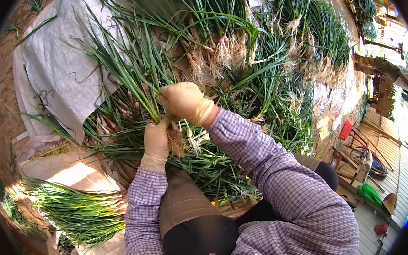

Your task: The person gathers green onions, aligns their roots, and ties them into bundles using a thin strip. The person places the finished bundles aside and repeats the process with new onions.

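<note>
My left hand (156,140), in a thin pale glove, grips the lower stems of a few green garlic plants (143,98). Their leaves point up and to the left, while a tuft of dry roots (175,143) hangs below the fingers. Just above and to the right, my right hand (184,101), gloved alike, is curled with its fingers at the same stems; its fingertips are partly hidden. Loose garlic plants (210,166) lie beneath both hands and between my knees. More with pinkish bulbs (108,122) show beside a white woven sheet (66,63).
Rooted garlic bunches (219,47) lie ahead, with others (311,29) farther right. At left, a trimmed bundle (85,212) without hanging roots rests on a pale sack (67,170). A red broom (345,130) and tools are at right. Part of another person (389,68) appears at the right edge.
</note>
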